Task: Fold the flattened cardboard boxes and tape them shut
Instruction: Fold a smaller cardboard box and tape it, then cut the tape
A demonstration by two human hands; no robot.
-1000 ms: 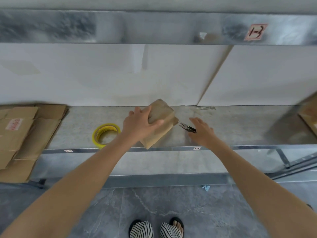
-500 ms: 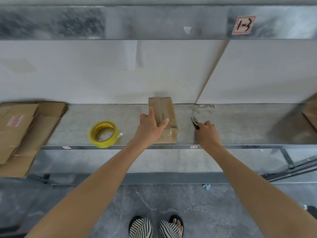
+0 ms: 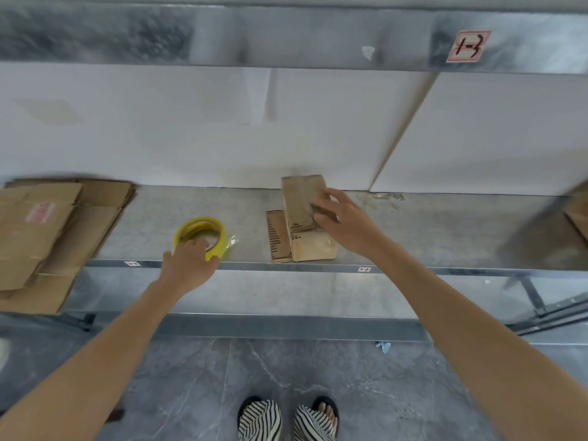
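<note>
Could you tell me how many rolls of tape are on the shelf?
1: the yellow tape roll near the shelf's front edge, left of the box, touched by the left hand. Others may be out of frame.
</note>
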